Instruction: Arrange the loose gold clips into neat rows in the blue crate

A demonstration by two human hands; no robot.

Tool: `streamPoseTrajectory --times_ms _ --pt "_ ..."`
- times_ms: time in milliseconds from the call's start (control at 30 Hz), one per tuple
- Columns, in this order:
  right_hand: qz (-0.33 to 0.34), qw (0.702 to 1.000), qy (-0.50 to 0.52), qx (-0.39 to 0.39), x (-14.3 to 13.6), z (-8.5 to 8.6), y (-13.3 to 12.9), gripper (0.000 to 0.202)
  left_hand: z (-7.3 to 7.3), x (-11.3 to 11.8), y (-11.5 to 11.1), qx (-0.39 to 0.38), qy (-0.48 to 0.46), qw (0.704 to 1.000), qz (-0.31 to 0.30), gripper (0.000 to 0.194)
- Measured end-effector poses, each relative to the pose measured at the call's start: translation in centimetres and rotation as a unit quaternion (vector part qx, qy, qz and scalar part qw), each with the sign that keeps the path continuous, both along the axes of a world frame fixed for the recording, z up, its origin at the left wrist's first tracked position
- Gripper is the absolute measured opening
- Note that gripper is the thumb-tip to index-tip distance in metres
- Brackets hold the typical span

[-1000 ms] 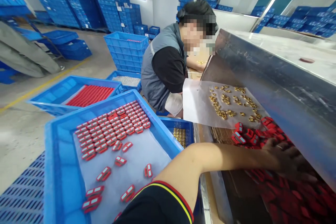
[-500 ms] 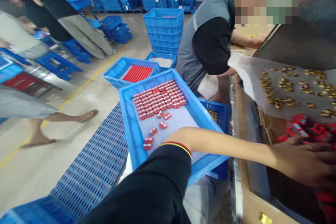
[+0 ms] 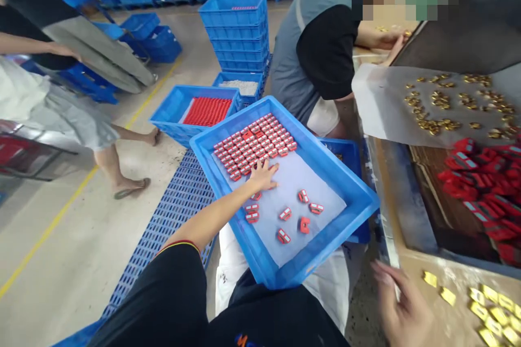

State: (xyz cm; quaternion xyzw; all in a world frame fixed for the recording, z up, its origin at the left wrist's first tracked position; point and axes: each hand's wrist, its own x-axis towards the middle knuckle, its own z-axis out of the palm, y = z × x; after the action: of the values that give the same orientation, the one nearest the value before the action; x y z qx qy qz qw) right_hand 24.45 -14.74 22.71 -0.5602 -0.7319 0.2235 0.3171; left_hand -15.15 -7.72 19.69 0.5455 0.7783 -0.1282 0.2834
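Observation:
My left hand [image 3: 264, 174] reaches into a blue plastic tray [image 3: 325, 249]. Its fingers are spread at the lower edge of the rows of small red pieces with pale tops [image 3: 252, 143]; whether a fingertip touches a piece is hard to see. Several loose pieces of the same kind [image 3: 285, 213] lie scattered on the white sheet [image 3: 325, 187] lining the tray, one of them [image 3: 304, 225] turned differently. The tray rests on my lap. Near the table's edge, my right hand [image 3: 401, 303] hangs with thumb and finger apart, and nothing shows between them.
On the table at right lie a heap of red pieces [image 3: 484, 190], gold parts on a white sheet [image 3: 442, 100] and yellow shiny pieces [image 3: 499, 314]. A co-worker [image 3: 309, 54] sits beyond the tray. Blue crates [image 3: 234, 32] stand behind; another person [image 3: 89, 124] is at left.
My left hand has moved from the red heap on the table leftward into the tray. More loose red pieces now lie on the tray's sheet. My right hand has come into view.

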Motion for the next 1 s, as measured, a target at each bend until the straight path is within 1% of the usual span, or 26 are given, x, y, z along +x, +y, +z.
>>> streamPoseTrajectory --times_ms 33,67,100,133,167,200,233,267,300,333,367,433,467,567,633,700,733,800,833,867,900,933,1000 --pt "0.079 0.997 -0.018 -0.017 -2.5 0.8 1.0 0.037 0.1 0.1 0.1 -0.006 -0.002 1.000 -0.010 0.084" --pt "0.152 0.986 -0.042 -0.047 -5.2 1.4 2.0 0.037 0.2 0.4 0.1 -0.011 -0.003 1.000 -0.020 0.083" --pt "0.209 0.972 -0.077 -0.079 -8.0 1.8 3.1 0.039 0.3 0.6 0.0 -0.017 -0.003 0.999 -0.029 0.084" --pt "0.243 0.955 -0.130 -0.110 -10.6 1.8 4.0 0.048 0.4 0.9 -0.2 -0.022 -0.001 0.999 -0.034 0.086" --pt "0.256 0.935 -0.195 -0.146 -12.9 1.5 4.7 0.065 0.5 1.1 -0.5 -0.028 0.003 0.999 -0.036 0.089" --pt "0.253 0.912 -0.264 -0.187 -14.8 1.0 5.4 0.084 0.6 1.2 -1.0 -0.031 0.007 0.999 -0.036 0.092" --pt "0.253 0.879 -0.330 -0.232 -16.2 0.5 5.8 0.102 0.6 1.3 -1.5 -0.031 0.012 0.999 -0.035 0.094" --pt "0.259 0.845 -0.385 -0.267 -17.3 -0.1 6.2 0.115 0.6 1.2 -2.0 -0.028 0.014 0.999 -0.036 0.094" --pt "0.262 0.817 -0.427 -0.284 -17.9 -0.7 6.5 0.123 0.4 1.1 -2.5 -0.015 0.014 0.999 -0.041 0.091" --pt "0.274 0.799 -0.446 -0.294 -18.3 -1.2 6.8 0.124 0.1 0.9 -2.7 -0.003 0.020 0.999 -0.046 0.086" --pt "0.284 0.793 -0.448 -0.299 -18.5 -1.7 7.1 0.118 -0.3 0.7 -2.7 0.008 0.028 0.998 -0.047 0.080" --pt "0.293 0.794 -0.446 -0.293 -18.6 -2.3 7.6 0.113 -0.8 0.5 -2.3 0.020 0.031 0.997 -0.063 0.068" --pt "0.296 0.797 -0.443 -0.284 -18.5 -2.4 7.7 0.110 -0.9 0.7 -2.0 0.022 0.034 0.997 -0.071 0.066" --pt "0.304 0.804 -0.436 -0.268 -18.6 -2.8 8.1 0.102 -0.7 2.1 -1.2 0.022 0.051 0.995 -0.087 0.058" --pt "0.308 0.804 -0.428 -0.275 -18.7 -3.0 8.4 0.104 -0.6 3.1 -0.9 0.026 0.064 0.994 -0.088 0.050" --pt "0.309 0.809 -0.416 -0.277 -18.8 -3.2 8.9 0.105 -0.8 3.7 -0.5 0.034 0.064 0.994 -0.085 0.044" --pt "0.308 0.814 -0.409 -0.274 -18.7 -3.3 9.2 0.099 -0.9 3.8 -0.3 0.038 0.057 0.995 -0.077 0.043" --pt "0.303 0.829 -0.390 -0.263 -18.4 -3.4 9.6 0.075 -0.8 3.8 0.1 0.053 0.028 0.997 -0.049 0.041" --pt "0.302 0.836 -0.379 -0.258 -18.2 -3.5 9.8 0.064 -0.4 3.9 0.3 0.075 0.005 0.997 -0.037 0.041" --pt "0.303 0.842 -0.368 -0.252 -18.0 -3.7 9.9 0.056 0.4 4.2 0.7 0.105 -0.027 0.994 -0.031 0.040" --pt "0.304 0.849 -0.358 -0.242 -17.7 -3.8 10.0 0.050 1.7 4.7 1.1 0.142 -0.067 0.987 -0.035 0.039" --pt "0.304 0.856 -0.349 -0.230 -17.5 -4.0 10.0 0.046 3.3 5.6 1.8 0.182 -0.114 0.975 -0.050 0.040" --pt "0.296 0.871 -0.336 -0.204 -17.2 -4.5 10.0 0.039 7.4 8.8 3.9 0.244 -0.212 0.941 -0.101 0.043"
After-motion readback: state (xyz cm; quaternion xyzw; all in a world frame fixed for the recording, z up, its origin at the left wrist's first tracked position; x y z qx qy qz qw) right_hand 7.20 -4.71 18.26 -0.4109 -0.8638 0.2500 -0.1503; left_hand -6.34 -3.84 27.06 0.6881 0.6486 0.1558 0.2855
